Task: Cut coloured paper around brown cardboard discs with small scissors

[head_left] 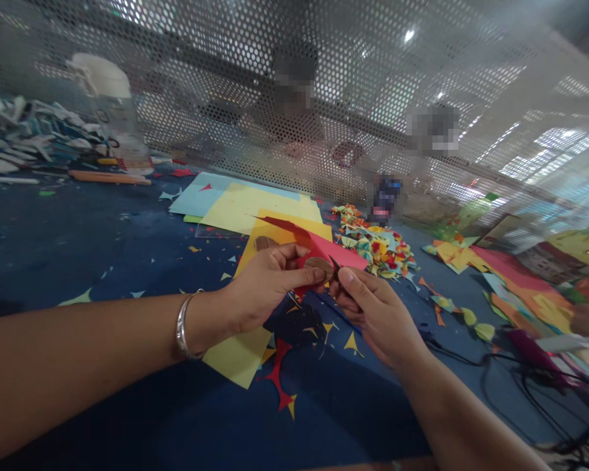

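My left hand (265, 288), with a silver bangle (184, 326) on its wrist, pinches a red sheet of paper (324, 252) with a small brown round piece against it. My right hand (377, 314) is closed around a small dark pair of scissors (334, 263), whose tip pokes out at the paper's edge. Both hands hover just above the dark blue table (103, 242). A yellow sheet (240, 353) lies under my left hand, with red and yellow offcuts around it.
Light blue and yellow sheets (245, 206) lie farther back. A heap of small coloured paper pieces (377, 245) sits to the right of the hands. More coloured paper (515, 281) and black cables (535, 379) are at right. A perforated screen (324, 98), a bottle (115, 111) and people beyond.
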Demonstrator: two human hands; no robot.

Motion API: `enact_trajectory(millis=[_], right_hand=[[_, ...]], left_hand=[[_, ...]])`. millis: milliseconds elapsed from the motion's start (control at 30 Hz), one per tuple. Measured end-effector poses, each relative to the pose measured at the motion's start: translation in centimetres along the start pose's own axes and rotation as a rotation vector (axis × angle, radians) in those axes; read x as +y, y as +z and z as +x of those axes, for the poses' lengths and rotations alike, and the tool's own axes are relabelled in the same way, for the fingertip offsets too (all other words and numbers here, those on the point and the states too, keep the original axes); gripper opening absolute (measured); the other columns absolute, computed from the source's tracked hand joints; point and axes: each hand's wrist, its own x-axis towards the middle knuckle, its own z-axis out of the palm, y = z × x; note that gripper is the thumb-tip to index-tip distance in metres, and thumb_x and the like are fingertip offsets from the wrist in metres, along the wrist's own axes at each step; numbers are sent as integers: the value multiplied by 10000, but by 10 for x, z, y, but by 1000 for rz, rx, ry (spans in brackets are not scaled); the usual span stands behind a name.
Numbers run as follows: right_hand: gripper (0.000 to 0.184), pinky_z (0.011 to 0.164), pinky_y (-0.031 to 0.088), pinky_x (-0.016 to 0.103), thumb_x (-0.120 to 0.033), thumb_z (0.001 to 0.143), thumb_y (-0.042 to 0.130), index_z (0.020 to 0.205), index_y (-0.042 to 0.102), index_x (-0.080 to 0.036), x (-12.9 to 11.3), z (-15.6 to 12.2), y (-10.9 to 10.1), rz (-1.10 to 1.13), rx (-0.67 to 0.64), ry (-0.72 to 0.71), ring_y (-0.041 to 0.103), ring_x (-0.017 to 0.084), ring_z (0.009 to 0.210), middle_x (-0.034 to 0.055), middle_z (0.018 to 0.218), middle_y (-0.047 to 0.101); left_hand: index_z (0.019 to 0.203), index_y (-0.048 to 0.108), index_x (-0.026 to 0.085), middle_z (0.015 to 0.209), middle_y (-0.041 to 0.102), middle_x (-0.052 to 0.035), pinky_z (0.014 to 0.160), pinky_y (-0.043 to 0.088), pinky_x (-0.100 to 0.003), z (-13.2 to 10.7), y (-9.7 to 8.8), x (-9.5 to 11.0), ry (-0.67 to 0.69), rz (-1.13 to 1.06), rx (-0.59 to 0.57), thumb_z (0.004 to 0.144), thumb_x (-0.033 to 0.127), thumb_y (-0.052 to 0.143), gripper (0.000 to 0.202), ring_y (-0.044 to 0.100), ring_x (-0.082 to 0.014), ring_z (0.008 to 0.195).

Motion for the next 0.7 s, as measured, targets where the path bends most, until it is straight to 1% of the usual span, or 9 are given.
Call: enact_trajectory(millis=[167,333,433,533,600,700], right_hand=[[457,468,118,250,-592,890,641,706,565,-181,-1,0,0,-31,-7,-5,185,81,513,-78,566,256],[462,466,118,248,-584,897,637,690,551,-180,-2,0,0,-46,-1,-17,179,77,507,-82,558,257],[466,460,122,248,-595,885,644,689,554,-182,-2,0,-1,-76,12,-21,192,78,504,-75,562,282],[468,454,133,248,-604,889,631,695,558,-185,-2,0,-3,-135,21,-45,211,80,501,-65,573,319],[471,456,135,252,-606,904,609,694,552,-189,-2,0,-4,-188,15,-67,221,83,503,-60,579,327],[480,459,139,260,-606,924,581,678,531,-196,-3,-1,-7,-258,5,-94,223,88,506,-57,580,314]], left_hand=[[848,666,139,750,699,-11,722,513,-253,0,-3,-1,23,49,-28,689,192,866,261,656,-118,702],[865,658,142,758,703,-2,706,514,-235,1,-5,-3,31,72,-31,675,213,883,303,656,-105,691],[902,625,160,780,717,1,723,519,-244,2,-6,-2,80,121,-21,691,202,866,323,670,-112,708],[981,580,183,854,737,-13,755,524,-270,1,-5,2,126,219,8,690,206,863,406,691,-134,751],[1000,570,181,905,729,-23,770,524,-276,1,-4,3,166,280,20,692,206,855,420,693,-140,782],[1010,563,188,906,705,-15,712,514,-256,0,-4,4,232,335,21,706,198,831,406,680,-133,762]])
